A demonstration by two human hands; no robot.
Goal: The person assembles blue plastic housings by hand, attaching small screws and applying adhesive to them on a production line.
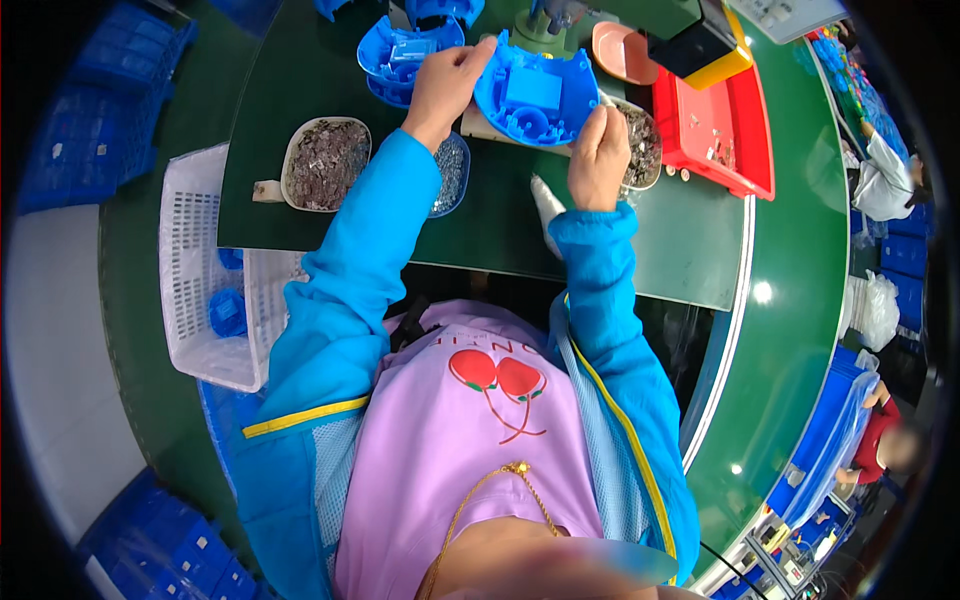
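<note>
Between my two hands a blue plastic housing (533, 92) is held up over the far part of the green bench, its ribbed inner side showing. My left hand (447, 85) grips its left edge with the fingers closed. Its right edge is pinched by my right hand (602, 150), thumb toward me. Another blue plastic shell (385, 55) lies just beyond my left hand. A blue tray of small clear parts (455, 172) stands partly behind my left wrist. To the right of my right hand is a bowl of small metal parts (643, 150).
A white dish of small metallic parts (326, 165) stands left on the bench (480, 235). A red bin (712, 130) and a pink tray (622, 52) are at right, below a machine (690, 40). A white crate (200, 260) holds blue pieces. Other people work far right.
</note>
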